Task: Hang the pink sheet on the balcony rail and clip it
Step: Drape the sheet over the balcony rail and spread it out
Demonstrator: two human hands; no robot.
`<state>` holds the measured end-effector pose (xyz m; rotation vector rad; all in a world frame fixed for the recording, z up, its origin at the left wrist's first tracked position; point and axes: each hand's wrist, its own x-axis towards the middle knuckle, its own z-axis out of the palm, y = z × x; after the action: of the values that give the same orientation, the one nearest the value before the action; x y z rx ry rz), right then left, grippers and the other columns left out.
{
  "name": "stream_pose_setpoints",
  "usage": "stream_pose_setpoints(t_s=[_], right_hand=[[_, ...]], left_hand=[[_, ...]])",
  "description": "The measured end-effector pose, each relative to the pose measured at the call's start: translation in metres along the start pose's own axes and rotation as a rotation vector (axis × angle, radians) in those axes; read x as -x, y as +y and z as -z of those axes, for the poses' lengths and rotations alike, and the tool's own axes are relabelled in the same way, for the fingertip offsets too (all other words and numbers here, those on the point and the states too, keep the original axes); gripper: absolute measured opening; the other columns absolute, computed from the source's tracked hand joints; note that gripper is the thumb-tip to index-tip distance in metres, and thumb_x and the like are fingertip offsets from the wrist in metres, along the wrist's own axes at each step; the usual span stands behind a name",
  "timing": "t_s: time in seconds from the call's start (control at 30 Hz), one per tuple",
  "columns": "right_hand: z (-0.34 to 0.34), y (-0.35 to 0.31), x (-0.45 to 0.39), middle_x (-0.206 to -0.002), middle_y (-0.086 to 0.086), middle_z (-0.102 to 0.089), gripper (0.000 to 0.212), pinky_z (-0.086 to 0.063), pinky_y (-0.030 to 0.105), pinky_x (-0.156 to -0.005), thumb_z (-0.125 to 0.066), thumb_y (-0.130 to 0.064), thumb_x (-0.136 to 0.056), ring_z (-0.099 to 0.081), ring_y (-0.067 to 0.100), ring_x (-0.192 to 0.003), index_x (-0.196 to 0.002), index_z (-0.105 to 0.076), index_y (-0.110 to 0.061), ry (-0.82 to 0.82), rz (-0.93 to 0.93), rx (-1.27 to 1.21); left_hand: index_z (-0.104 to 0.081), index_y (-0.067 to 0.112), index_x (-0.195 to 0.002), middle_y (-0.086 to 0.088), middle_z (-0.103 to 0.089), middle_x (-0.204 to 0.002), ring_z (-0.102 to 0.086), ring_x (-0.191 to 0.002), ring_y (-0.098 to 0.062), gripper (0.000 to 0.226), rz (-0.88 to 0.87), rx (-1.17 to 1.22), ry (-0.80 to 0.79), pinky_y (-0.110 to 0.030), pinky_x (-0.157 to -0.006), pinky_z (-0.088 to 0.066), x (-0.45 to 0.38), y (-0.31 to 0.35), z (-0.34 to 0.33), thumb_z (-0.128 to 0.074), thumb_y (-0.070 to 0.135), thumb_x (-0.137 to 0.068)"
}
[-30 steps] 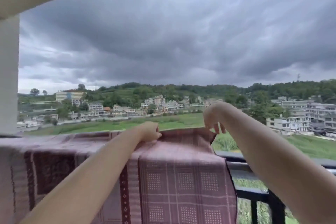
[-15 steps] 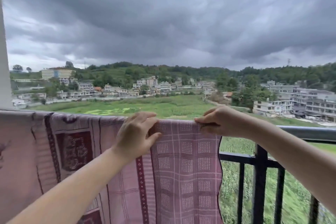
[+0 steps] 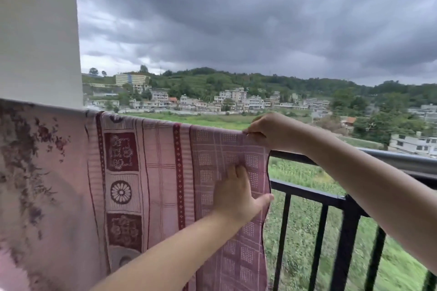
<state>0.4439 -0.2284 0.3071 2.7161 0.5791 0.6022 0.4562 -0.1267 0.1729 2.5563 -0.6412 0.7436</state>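
Balcony rail draped with pink sheet, white pillar, stormy sky

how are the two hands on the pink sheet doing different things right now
The right hand is up at the balcony rail, its curled fingers pinching the pink sheet at its top right corner. The left hand sits lower, fingers straight and flat against the hanging face, thumb spread past the right edge. Both touch the sheet's right end.

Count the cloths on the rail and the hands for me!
Patterned pink sheet: 1
Floral pink cloth: 1
Hands: 2, left hand and right hand
Total: 4
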Motion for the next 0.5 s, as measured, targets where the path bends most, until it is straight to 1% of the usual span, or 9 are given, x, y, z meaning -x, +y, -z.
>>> stream_pose_setpoints(t_s=[0.03, 0.1, 0.17, 0.23, 0.27, 0.3, 0.37, 0.43, 0.5], right_hand=[[0.001, 0.002, 0.003, -0.104, 0.011, -0.068, 0.031, -0.048, 0.035, -0.086, -0.038, -0.02, -0.094, -0.062, 0.025, -0.091, -0.115, -0.059, -0.009, -0.022, 0.028, 0.014], [-0.001, 0.007, 0.008, -0.101, 0.01, -0.067, 0.033, -0.05, 0.036, -0.084, -0.036, -0.021, -0.094, -0.061, 0.024, -0.089, -0.119, -0.055, -0.01, -0.066, 0.086, 0.062], [-0.002, 0.013, 0.013, -0.095, 0.009, -0.064, 0.034, -0.052, 0.033, -0.076, -0.04, -0.02, -0.091, -0.058, 0.023, -0.083, -0.122, -0.048, -0.011, -0.124, 0.117, 0.076], [-0.002, 0.02, 0.02, -0.09, 0.008, -0.057, 0.045, -0.047, 0.032, -0.066, -0.044, -0.014, -0.085, -0.052, 0.022, -0.079, -0.129, -0.038, -0.014, -0.181, 0.148, 0.039], [-0.002, 0.024, 0.022, -0.087, 0.007, -0.053, 0.048, -0.043, 0.03, -0.062, -0.045, -0.01, -0.084, -0.049, 0.021, -0.079, -0.131, -0.036, -0.013, -0.19, 0.169, 0.014], [-0.002, 0.025, 0.022, -0.085, 0.007, -0.051, 0.044, -0.04, 0.028, -0.059, -0.044, -0.01, -0.085, -0.047, 0.02, -0.078, -0.129, -0.039, -0.011, -0.175, 0.193, -0.002], [-0.003, 0.027, 0.018, -0.086, 0.011, -0.055, 0.031, -0.036, 0.028, -0.059, -0.039, -0.019, -0.092, -0.047, 0.021, -0.076, -0.118, -0.051, -0.006, -0.086, 0.234, 0.021], [-0.004, 0.025, 0.014, -0.085, 0.015, -0.058, 0.039, -0.035, 0.029, -0.062, -0.034, -0.029, -0.095, -0.05, 0.025, -0.074, -0.109, -0.057, -0.002, 0.002, 0.256, 0.058], [-0.003, 0.023, 0.012, -0.077, 0.01, -0.052, 0.044, -0.036, 0.028, -0.057, -0.035, -0.035, -0.094, -0.048, 0.023, -0.07, -0.103, -0.059, 0.001, 0.059, 0.244, 0.04]], left_hand=[[-0.046, 0.005, -0.117, -0.01, -0.053, -0.115, -0.056, -0.101, -0.027, 0.058, 0.069, 0.025, 0.044, -0.034, -0.085, -0.049, -0.003, 0.008, -0.006, -0.053, 0.051, -0.083], [-0.056, 0.007, -0.105, -0.011, -0.062, -0.107, -0.06, -0.093, -0.027, 0.033, 0.168, 0.067, 0.113, -0.034, -0.078, -0.049, -0.007, 0.019, -0.013, -0.045, 0.035, -0.092], [-0.06, 0.004, -0.095, -0.015, -0.066, -0.097, -0.062, -0.086, -0.029, 0.029, 0.229, 0.111, 0.161, -0.034, -0.069, -0.046, -0.008, 0.023, -0.017, -0.039, 0.024, -0.095], [-0.06, 0.002, -0.092, -0.016, -0.065, -0.089, -0.06, -0.081, -0.03, 0.028, 0.308, 0.151, 0.235, -0.032, -0.061, -0.039, -0.003, 0.025, -0.013, -0.039, 0.02, -0.096], [-0.058, 0.004, -0.09, -0.014, -0.062, -0.08, -0.057, -0.075, -0.029, 0.026, 0.365, 0.193, 0.284, -0.03, -0.056, -0.035, 0.002, 0.024, -0.009, -0.038, 0.018, -0.096], [-0.056, 0.006, -0.087, -0.009, -0.056, -0.069, -0.053, -0.068, -0.027, 0.023, 0.42, 0.245, 0.339, -0.029, -0.05, -0.03, 0.005, 0.021, -0.002, -0.038, 0.016, -0.096], [-0.047, 0.012, -0.08, -0.002, -0.043, -0.055, -0.043, -0.054, -0.022, 0.019, 0.515, 0.276, 0.431, -0.027, -0.043, -0.021, 0.009, 0.018, 0.016, -0.036, 0.011, -0.095], [-0.043, 0.013, -0.079, 0.0, -0.038, -0.053, -0.038, -0.051, -0.021, 0.019, 0.575, 0.253, 0.502, -0.027, -0.044, -0.019, 0.01, 0.021, 0.037, -0.035, 0.01, -0.095], [-0.041, 0.011, -0.079, 0.0, -0.038, -0.056, -0.038, -0.056, -0.021, 0.019, 0.596, 0.234, 0.53, -0.028, -0.046, -0.02, 0.01, 0.025, 0.052, -0.034, 0.013, -0.096]])
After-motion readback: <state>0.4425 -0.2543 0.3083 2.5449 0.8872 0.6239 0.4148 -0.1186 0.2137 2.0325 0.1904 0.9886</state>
